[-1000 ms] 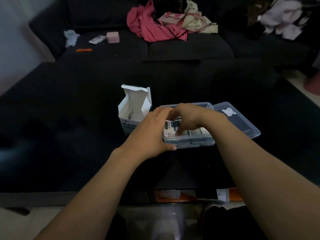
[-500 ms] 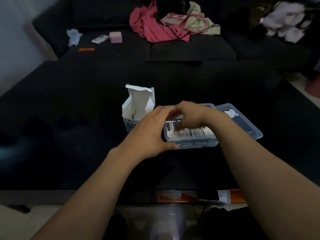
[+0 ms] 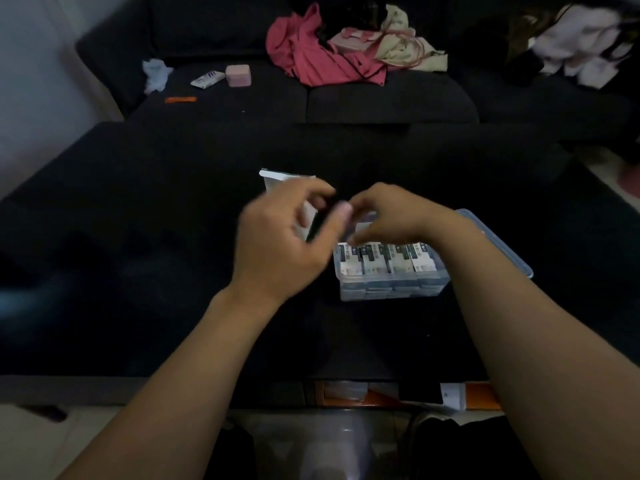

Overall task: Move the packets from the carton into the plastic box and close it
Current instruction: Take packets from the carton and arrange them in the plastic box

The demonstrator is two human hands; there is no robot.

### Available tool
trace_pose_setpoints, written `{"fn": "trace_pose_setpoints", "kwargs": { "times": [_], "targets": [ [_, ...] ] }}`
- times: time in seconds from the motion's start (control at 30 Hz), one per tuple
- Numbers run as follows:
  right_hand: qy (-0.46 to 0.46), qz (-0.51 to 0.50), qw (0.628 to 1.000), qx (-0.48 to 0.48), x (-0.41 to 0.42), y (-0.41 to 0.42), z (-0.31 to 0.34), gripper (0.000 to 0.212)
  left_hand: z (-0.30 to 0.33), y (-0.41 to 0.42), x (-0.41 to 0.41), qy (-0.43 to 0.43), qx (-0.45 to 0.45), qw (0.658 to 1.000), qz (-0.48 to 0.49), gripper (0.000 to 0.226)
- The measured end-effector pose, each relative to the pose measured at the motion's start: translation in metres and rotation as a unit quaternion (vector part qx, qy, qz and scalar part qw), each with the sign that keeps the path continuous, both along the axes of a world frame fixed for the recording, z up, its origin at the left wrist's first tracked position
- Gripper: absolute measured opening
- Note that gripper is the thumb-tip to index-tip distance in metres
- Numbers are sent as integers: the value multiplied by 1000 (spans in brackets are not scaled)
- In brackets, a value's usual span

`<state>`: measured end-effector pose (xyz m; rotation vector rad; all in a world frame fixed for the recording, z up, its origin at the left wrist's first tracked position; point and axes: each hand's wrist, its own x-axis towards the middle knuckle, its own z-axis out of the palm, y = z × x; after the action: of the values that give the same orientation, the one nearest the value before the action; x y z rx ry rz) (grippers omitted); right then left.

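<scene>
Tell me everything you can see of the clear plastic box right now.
The clear plastic box sits low and rectangular on the dark table, right of the white carton. It is open: its lid lies off to its right. A row of white packets fills it. The right hand hovers over its far edge; contact is unclear.

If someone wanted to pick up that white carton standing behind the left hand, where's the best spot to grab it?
Grip the white carton across its two flat side walls, below the raised top flap, coming from above and the left. It stands upright with its flap open, so the flap is flimsy, and the plastic box crowds its right side. The left hand hides much of it, so this is a guess.
</scene>
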<state>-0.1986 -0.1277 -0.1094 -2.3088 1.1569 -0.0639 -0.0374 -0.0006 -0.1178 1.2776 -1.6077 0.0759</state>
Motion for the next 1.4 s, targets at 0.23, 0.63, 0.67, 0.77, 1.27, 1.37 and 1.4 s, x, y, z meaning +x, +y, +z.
{"fn": "trace_pose_setpoints", "kwargs": {
  "times": [0.23, 0.63, 0.67, 0.77, 1.27, 1.37, 1.4],
  "targets": [
    [-240, 29, 967, -80, 38, 45, 46, 21, -11, -9, 56, 110, 256, 936, 214, 56],
    [-46, -18, 977, -206, 64, 55, 19, 53, -19, -3, 55, 114, 168, 973, 113, 33],
    [-33, -14, 975, -217, 67, 57, 19, 54, -18, -3, 55, 121, 158, 975, 102, 30],
    [19, -1, 964, -266, 74, 60, 16, 47, -19, -3, 54, 125, 166, 973, 98, 28],
    [98, 20, 955, -280, 80, 56, 1, 23, -16, -2, 39, 28, 249, 963, 100, 32],
    [98, 17, 954, -283, 79, 55, 0, 16, -16, -4, 36, 27, 255, 961, 101, 34],
    [95, 16, 955, -279, 78, 55, 0, 15, -16, -5, 36, 29, 258, 960, 104, 35]
  ]
}}
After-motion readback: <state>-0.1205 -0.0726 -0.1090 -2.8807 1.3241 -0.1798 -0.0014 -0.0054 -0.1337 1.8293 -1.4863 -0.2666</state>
